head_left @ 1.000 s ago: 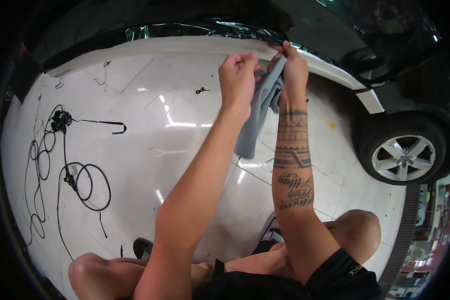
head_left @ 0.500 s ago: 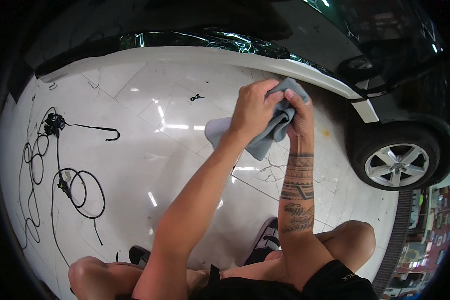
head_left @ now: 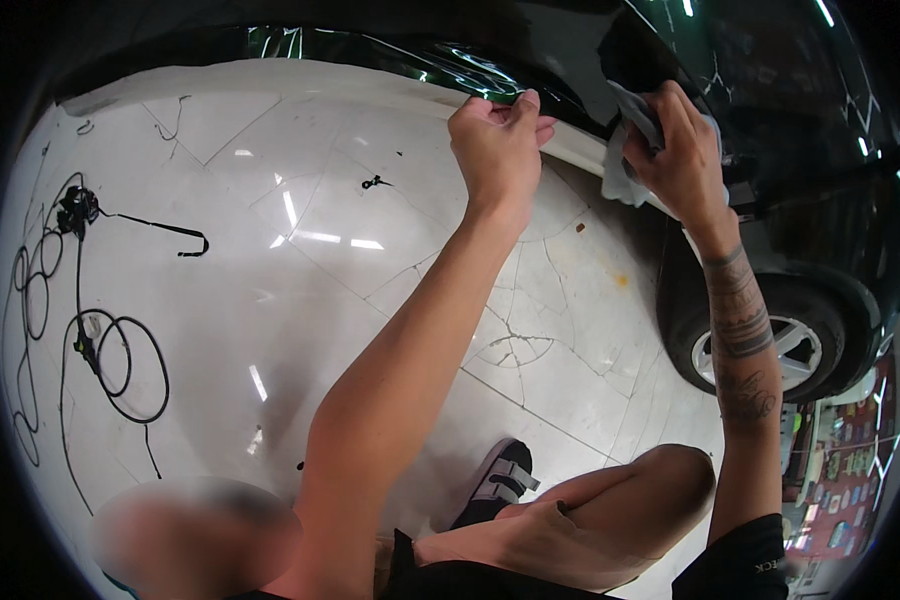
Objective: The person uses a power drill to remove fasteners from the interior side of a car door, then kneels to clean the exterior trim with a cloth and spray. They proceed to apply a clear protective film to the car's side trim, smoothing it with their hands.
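Note:
My right hand (head_left: 678,150) has its fingers wrapped round a grey cloth (head_left: 625,180), pressed to the dark car's lower body panel (head_left: 570,45) just ahead of the wheel. Part of the cloth hangs below the fingers. At the lower edge of the panel, my left hand (head_left: 498,140) is closed with its fingers curled and thumb on top. Its fingertips meet a crinkled, shiny strip of film (head_left: 460,68) along that edge. Whether they grip the film, I cannot make out.
A white side sill (head_left: 370,85) runs beneath the panel. The car's wheel (head_left: 795,350) stands at the right. Looped black cable (head_left: 130,370) and a hooked black rod (head_left: 160,225) lie on the white tiled floor (head_left: 300,330) to the left. A small black piece (head_left: 373,183) lies farther in.
My hands have parted. The right carried the grey cloth rightward onto the car panel; the left let go of the cloth and rose to the film at the panel's lower edge.

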Tool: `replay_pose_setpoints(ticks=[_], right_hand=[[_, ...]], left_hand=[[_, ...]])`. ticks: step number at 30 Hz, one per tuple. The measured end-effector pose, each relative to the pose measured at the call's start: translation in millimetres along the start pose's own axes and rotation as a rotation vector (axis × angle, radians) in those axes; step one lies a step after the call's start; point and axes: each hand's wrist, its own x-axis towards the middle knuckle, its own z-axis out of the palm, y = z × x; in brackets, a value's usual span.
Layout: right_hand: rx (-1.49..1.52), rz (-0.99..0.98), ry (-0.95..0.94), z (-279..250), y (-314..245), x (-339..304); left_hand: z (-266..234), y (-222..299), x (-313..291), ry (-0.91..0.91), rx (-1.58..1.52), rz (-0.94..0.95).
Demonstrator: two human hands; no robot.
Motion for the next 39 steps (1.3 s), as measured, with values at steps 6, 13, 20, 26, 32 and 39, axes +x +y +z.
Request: replay_pose_setpoints(ticks=[6,13,20,26,32,39], right_hand=[[-0.058,-0.078,0.042,32,-6,-7],[-0.186,-0.078,-0.064,51,-26,-1],[-0.04,0.064,-0.056,46,-9,-16],[0.255,0.145,0.171,38,-1,-33],[0.032,0.115,0.197,37,-35,11],[-0.223,0.086,0.008,54,-51,17]], left_hand=[[-3,-1,-1,-0.039,-0.063,-0.021],[-9,0,6,-0.059,-0.043,-0.022],[-9,4,3,-0.042,-0.053,-0.075],[-12,8,4,-0.071,0.008,-0.075],[-18,4,6,-0.091,-0.033,-0.081],[-15,3,8,-0.084,0.06,-0.021]])
